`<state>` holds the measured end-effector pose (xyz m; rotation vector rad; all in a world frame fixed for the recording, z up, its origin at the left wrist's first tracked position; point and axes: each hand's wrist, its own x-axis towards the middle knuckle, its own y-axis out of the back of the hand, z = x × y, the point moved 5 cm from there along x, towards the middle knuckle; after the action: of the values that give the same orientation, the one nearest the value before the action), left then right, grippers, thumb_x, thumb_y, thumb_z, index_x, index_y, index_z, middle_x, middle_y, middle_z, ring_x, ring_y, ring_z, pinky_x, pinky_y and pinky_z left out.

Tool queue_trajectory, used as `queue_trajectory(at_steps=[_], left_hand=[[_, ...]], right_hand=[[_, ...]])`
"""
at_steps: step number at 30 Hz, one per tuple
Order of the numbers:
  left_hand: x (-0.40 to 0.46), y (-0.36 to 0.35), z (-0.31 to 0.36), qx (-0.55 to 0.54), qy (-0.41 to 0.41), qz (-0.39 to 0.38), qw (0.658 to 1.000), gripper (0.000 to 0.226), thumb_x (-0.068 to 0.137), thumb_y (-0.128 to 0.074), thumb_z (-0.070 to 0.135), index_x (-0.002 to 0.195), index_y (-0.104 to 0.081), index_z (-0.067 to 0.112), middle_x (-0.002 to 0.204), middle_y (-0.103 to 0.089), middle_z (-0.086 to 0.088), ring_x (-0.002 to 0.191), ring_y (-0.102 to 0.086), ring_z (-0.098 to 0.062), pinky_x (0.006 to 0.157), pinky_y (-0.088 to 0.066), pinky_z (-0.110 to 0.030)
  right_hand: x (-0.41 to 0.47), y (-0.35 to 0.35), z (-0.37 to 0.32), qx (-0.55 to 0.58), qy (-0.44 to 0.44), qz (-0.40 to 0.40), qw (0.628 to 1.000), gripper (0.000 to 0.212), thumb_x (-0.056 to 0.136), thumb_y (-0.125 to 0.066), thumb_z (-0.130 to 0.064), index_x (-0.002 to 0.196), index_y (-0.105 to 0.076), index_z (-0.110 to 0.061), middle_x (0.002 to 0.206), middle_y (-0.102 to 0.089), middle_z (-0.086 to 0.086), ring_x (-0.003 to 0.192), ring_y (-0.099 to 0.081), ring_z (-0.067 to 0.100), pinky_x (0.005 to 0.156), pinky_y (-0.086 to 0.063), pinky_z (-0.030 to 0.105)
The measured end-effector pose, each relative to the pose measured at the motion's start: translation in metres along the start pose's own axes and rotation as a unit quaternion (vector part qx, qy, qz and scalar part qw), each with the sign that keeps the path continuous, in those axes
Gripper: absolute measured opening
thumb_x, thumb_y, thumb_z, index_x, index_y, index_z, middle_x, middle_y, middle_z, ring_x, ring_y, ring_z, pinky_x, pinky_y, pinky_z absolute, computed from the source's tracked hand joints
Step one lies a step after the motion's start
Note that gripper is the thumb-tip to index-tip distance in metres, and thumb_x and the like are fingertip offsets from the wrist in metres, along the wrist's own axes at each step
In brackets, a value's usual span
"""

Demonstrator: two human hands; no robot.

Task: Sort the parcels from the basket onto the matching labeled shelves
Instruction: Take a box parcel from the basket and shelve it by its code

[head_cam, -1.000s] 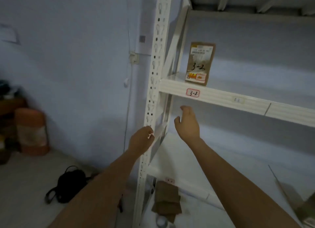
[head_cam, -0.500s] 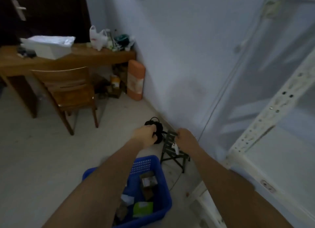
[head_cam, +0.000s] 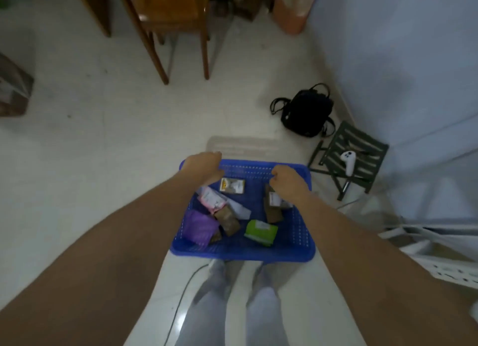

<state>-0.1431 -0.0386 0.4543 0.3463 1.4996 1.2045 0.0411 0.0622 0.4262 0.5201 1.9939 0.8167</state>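
Note:
The blue basket (head_cam: 243, 255) stands on the floor right in front of my legs. Several parcels lie in it: a purple one (head_cam: 199, 225), a green one (head_cam: 261, 232), a pink one (head_cam: 212, 199), a brown one (head_cam: 229, 220), a small box with a yellow and white label (head_cam: 232, 185) and a brown box (head_cam: 274, 211) on the right side. My left hand (head_cam: 204, 164) hangs over the basket's far left corner, fingers loosely curled, holding nothing. My right hand (head_cam: 287, 179) hovers just above the brown box, fingers loosely curled; whether it touches the box is hidden.
A black bag (head_cam: 307, 113) and a green folding stool (head_cam: 351, 151) carrying a white controller (head_cam: 348, 162) sit right of the basket by the wall. A wooden chair (head_cam: 170, 14) stands beyond. The white shelf frame (head_cam: 439, 270) is at my right. A cardboard box (head_cam: 13, 87) lies far left.
My view has swung from the shelf labelled 3-2 down to the basket on the floor. Both hands came down from the shelf post and now hang over the basket.

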Motion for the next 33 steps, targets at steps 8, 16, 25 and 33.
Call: queue_trajectory(at_steps=[8, 16, 25, 33], left_hand=[[0.117, -0.12, -0.015, -0.052, 0.038, -0.018, 0.998, 0.035, 0.095, -0.045, 0.034, 0.12, -0.046, 0.01, 0.117, -0.059, -0.009, 0.104, -0.057, -0.03, 0.072, -0.041, -0.036], [0.211, -0.282, -0.035, -0.091, 0.079, -0.085, 0.989, 0.037, 0.095, -0.041, 0.034, 0.124, -0.045, 0.011, 0.122, -0.056, -0.009, 0.109, -0.055, -0.03, 0.086, -0.044, -0.038], [0.256, -0.476, -0.079, -0.184, 0.17, -0.135, 0.959, 0.038, 0.094, -0.044, 0.034, 0.126, -0.045, 0.013, 0.125, -0.054, -0.01, 0.112, -0.054, -0.031, 0.084, -0.042, -0.037], [0.268, -0.576, -0.077, -0.367, 0.31, -0.096, 0.872, 0.066, 0.089, -0.058, 0.032, 0.142, -0.028, 0.007, 0.144, -0.032, -0.018, 0.126, -0.043, -0.035, 0.098, -0.039, -0.038]], right_hand=[[0.123, -0.123, 0.058, -0.016, 0.013, -0.096, 0.995, 0.026, 0.094, -0.043, -0.01, 0.069, -0.035, -0.011, 0.07, -0.041, 0.01, 0.067, -0.041, 0.02, 0.053, -0.028, 0.03], [0.214, -0.268, 0.154, 0.03, -0.026, -0.144, 0.989, 0.038, 0.096, -0.042, -0.01, 0.063, -0.022, -0.018, 0.063, -0.025, 0.004, 0.057, -0.025, 0.017, 0.059, -0.022, 0.032], [0.259, -0.435, 0.219, 0.005, -0.071, -0.202, 0.977, 0.015, 0.096, -0.044, -0.017, 0.097, -0.055, -0.007, 0.092, -0.057, 0.007, 0.093, -0.056, 0.027, 0.076, -0.043, 0.032], [0.306, -0.529, 0.201, 0.287, -0.073, -0.221, 0.929, 0.013, 0.083, -0.064, -0.029, 0.096, -0.062, -0.03, 0.1, -0.065, -0.006, 0.092, -0.062, 0.013, 0.084, -0.054, 0.035]])
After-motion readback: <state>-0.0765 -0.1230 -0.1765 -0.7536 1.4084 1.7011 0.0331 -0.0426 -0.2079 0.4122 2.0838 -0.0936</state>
